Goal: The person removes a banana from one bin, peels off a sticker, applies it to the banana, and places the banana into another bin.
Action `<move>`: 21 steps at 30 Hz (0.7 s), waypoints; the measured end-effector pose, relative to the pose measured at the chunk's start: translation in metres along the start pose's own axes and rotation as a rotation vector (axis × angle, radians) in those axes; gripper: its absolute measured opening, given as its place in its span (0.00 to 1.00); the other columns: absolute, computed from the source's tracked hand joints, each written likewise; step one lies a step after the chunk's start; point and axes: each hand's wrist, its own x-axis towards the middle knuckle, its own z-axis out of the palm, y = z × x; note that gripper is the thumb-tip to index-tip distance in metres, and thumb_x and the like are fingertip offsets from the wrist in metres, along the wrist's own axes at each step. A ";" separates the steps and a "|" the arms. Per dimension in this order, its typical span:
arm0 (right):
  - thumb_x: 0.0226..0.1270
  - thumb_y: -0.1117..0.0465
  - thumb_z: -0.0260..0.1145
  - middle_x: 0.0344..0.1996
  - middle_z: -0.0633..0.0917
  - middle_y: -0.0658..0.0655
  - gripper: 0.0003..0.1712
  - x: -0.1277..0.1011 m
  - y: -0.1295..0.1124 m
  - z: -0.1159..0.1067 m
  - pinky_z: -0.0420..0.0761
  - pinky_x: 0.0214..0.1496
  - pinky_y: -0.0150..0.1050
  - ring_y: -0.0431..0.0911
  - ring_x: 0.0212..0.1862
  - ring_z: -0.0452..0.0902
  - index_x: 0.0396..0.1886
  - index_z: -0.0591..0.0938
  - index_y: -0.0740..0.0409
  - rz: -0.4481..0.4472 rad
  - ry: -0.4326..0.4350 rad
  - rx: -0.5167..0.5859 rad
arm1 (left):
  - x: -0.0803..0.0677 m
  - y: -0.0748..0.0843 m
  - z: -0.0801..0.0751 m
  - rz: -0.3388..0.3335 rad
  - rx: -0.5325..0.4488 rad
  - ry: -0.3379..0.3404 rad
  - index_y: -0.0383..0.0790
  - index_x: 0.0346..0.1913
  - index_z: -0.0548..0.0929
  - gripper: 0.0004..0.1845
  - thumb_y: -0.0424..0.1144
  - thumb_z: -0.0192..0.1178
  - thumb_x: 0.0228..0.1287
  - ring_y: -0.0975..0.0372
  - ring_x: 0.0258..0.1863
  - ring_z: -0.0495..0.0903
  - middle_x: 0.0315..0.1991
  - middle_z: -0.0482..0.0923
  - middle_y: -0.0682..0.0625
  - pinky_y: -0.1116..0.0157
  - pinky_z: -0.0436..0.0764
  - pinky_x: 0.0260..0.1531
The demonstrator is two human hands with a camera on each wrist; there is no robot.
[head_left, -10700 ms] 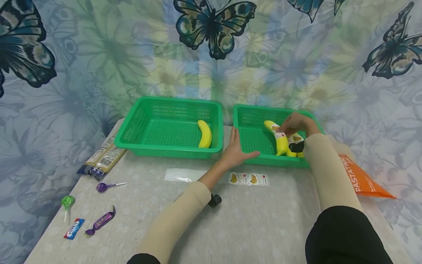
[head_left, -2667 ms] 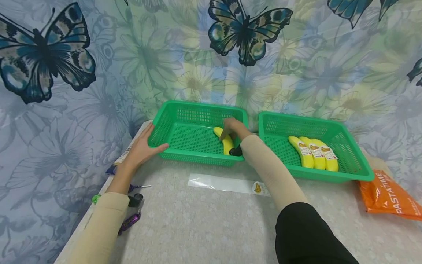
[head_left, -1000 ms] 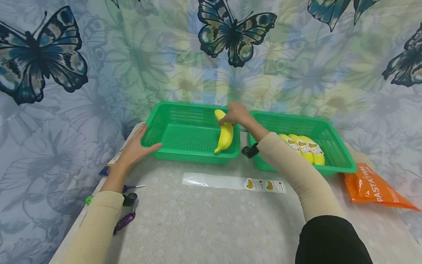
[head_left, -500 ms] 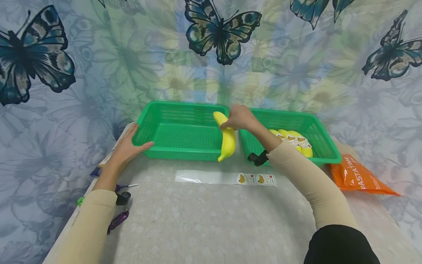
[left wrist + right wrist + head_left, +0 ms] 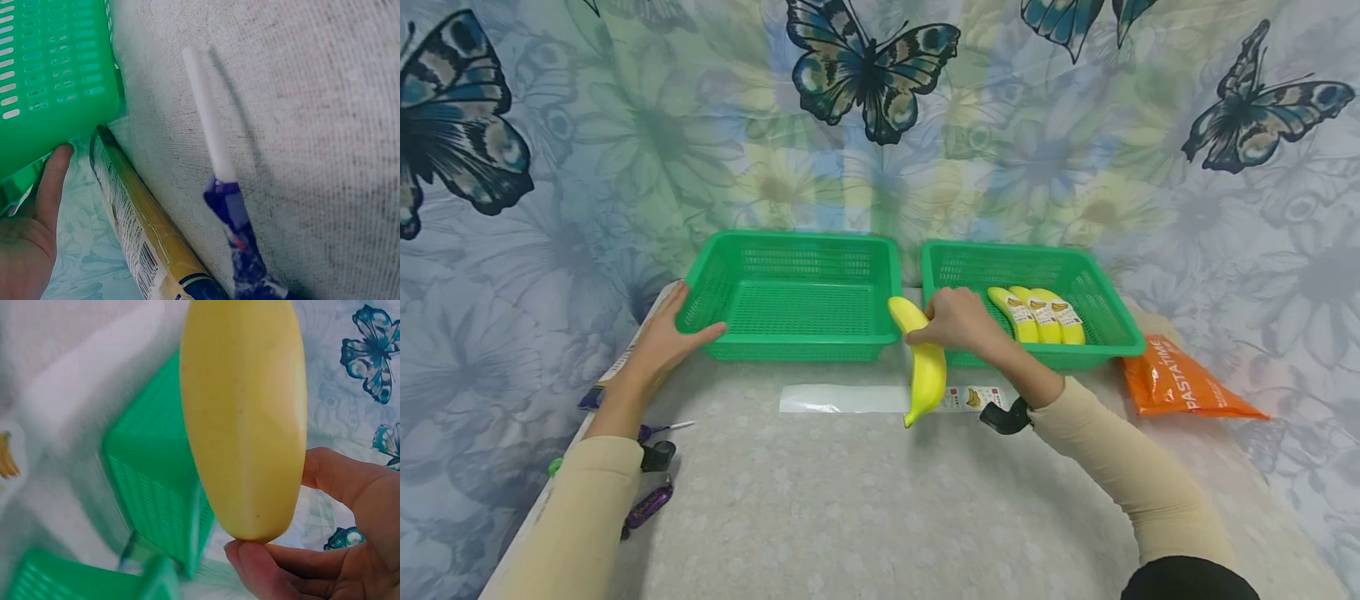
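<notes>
My right hand (image 5: 964,321) grips a yellow banana (image 5: 927,375) near its upper end. It hangs in front of the gap between two green baskets, over a strip of banana stickers (image 5: 842,398), partly hiding the stickers. The right wrist view shows the banana (image 5: 244,419) close up, thumb and fingers at its end, no label on the side seen. My left hand (image 5: 658,350), fingers straight, is at the left end of the left basket (image 5: 797,350); in the left wrist view a fingertip meets the basket wall (image 5: 56,125). The right basket (image 5: 1112,348) holds three labelled bananas (image 5: 1037,321).
An orange PASTA TIME bag (image 5: 1187,383) lies right of the right basket. Left, partly behind my arm, are a lollipop (image 5: 647,432), a purple wrapped candy (image 5: 647,508) and a gold-and-blue packet (image 5: 150,225). A butterfly-print cloth (image 5: 880,183) hangs behind the baskets.
My right hand has lifted the banana out of the left basket and carried it forward over the sticker strip. My left hand stays by the basket. Earlier, my right hand was among the labelled bananas.
</notes>
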 end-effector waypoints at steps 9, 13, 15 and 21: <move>0.51 0.46 0.75 0.12 0.79 0.49 0.17 -0.027 0.010 0.036 0.66 0.17 0.31 0.42 0.15 0.70 0.21 0.85 0.55 0.013 0.021 0.093 | -0.001 -0.002 0.001 -0.004 0.012 0.001 0.51 0.78 0.31 0.57 0.67 0.56 0.61 0.36 0.76 0.34 0.79 0.24 0.50 0.26 0.48 0.62; 0.50 0.46 0.75 0.16 0.81 0.49 0.19 -0.041 0.013 0.052 0.68 0.22 0.31 0.42 0.19 0.70 0.27 0.86 0.57 0.025 0.057 0.086 | -0.001 -0.001 0.002 -0.001 0.016 0.005 0.50 0.78 0.31 0.57 0.67 0.57 0.61 0.36 0.76 0.34 0.80 0.25 0.48 0.25 0.47 0.62; 0.49 0.46 0.76 0.17 0.81 0.49 0.21 -0.048 0.015 0.059 0.68 0.25 0.32 0.42 0.21 0.71 0.31 0.87 0.59 0.050 0.068 0.088 | -0.001 0.000 0.002 0.003 0.023 0.004 0.49 0.78 0.32 0.57 0.67 0.57 0.61 0.35 0.76 0.34 0.80 0.25 0.48 0.25 0.47 0.62; 0.46 0.47 0.78 0.21 0.84 0.50 0.23 -0.063 0.022 0.084 0.71 0.27 0.32 0.42 0.25 0.74 0.34 0.88 0.61 0.090 0.075 0.105 | 0.000 0.001 0.000 -0.002 0.035 -0.006 0.50 0.78 0.31 0.57 0.68 0.56 0.61 0.36 0.76 0.33 0.79 0.23 0.50 0.25 0.47 0.61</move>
